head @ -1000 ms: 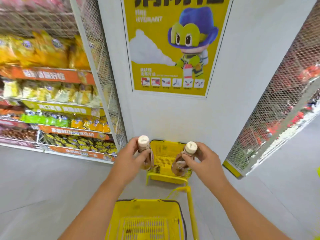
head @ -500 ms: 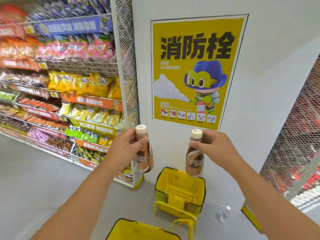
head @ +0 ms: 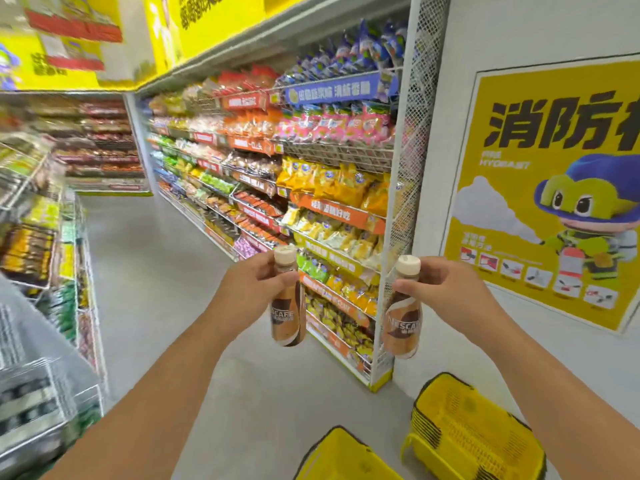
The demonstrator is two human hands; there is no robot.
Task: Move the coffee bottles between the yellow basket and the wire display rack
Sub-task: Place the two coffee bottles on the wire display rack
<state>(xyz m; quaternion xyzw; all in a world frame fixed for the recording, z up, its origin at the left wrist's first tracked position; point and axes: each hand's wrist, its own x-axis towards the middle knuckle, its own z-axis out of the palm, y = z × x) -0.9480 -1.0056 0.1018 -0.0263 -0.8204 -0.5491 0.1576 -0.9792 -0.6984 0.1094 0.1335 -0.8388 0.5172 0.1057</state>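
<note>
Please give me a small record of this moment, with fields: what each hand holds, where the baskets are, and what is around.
left hand: grips left coffee bottle near its neck, upright
right hand: grips right coffee bottle near its neck, upright
yellow basket: on floor at bottom edge, contents not visible
basket stack: on floor by the white wall
snack shelves: ahead, behind the bottles
fire hydrant poster: on wall, right

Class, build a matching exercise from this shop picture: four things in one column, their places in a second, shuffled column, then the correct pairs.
Things:
1. left hand
2. right hand
3. stack of yellow baskets
4. fire hydrant poster

Places:
A. on the white wall
B. on the floor by the shelf end
C. round the right coffee bottle
D. round the left coffee bottle

Pairs: 1-D, 2-C, 3-B, 4-A
</note>
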